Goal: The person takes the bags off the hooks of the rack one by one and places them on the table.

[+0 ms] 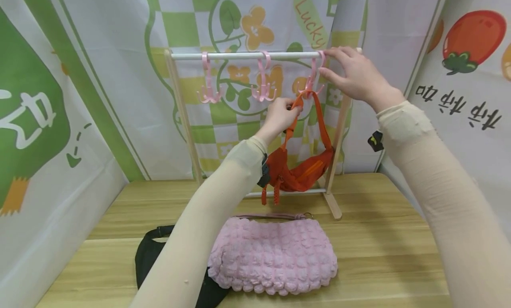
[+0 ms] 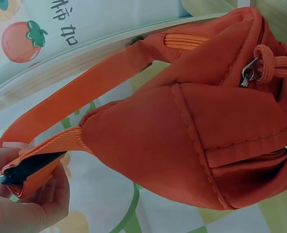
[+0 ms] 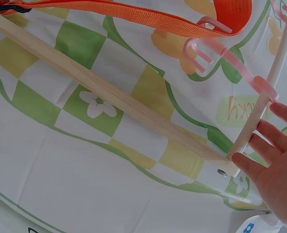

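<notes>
An orange-red waist bag (image 1: pixel 309 171) hangs by its strap (image 1: pixel 320 119) from the rightmost pink hook (image 1: pixel 313 73) on a small rack. My left hand (image 1: pixel 279 115) pinches the strap just below and left of that hook. In the left wrist view, thumb and fingers close round the folded orange webbing, which has a black piece inside it. Up at the right end of the rack's white bar (image 1: pixel 235 56), my right hand (image 1: pixel 355 75) touches the bar with extended fingers beside the hook's top loop. The right wrist view shows the strap looped over a prong of the hook (image 3: pixel 240 65).
Two more pink hooks, one at the left (image 1: pixel 208 79) and one in the middle (image 1: pixel 263 79), hang on the bar. A puffy pink bag (image 1: pixel 275 255) lies on the wooden table (image 1: pixel 383 237) in front, partly over a black bag (image 1: pixel 147 255). Printed curtains surround the table.
</notes>
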### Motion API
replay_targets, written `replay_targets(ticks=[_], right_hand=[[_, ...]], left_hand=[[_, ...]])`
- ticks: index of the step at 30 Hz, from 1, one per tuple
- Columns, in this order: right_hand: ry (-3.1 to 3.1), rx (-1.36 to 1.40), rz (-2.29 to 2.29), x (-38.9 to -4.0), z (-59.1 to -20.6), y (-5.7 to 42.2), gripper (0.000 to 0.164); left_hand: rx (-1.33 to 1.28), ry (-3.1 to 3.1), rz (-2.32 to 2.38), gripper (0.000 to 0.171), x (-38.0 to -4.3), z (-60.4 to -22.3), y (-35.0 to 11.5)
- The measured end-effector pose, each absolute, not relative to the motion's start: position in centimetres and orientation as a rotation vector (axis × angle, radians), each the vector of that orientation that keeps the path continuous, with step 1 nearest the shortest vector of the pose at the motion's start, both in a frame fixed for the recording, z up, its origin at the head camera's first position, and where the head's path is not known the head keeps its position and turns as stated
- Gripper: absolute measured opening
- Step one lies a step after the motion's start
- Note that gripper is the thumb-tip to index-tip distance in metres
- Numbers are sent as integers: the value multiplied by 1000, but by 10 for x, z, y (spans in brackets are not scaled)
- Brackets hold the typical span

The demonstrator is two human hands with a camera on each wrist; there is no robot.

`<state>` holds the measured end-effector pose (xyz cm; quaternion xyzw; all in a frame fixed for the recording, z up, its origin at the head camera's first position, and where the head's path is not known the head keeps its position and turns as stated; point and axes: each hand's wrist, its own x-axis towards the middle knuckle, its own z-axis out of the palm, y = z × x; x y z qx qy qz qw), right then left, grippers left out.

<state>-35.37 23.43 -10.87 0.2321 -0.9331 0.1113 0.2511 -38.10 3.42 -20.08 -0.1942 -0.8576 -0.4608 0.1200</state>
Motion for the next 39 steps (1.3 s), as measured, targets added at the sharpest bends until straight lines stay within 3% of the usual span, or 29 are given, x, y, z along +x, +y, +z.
replay_targets(ticks=[39], right_hand=[[-2545,631,309,-354,-109,232,64]], left_hand=[[-531,-2343,-1109,14,-373,-177,44]])
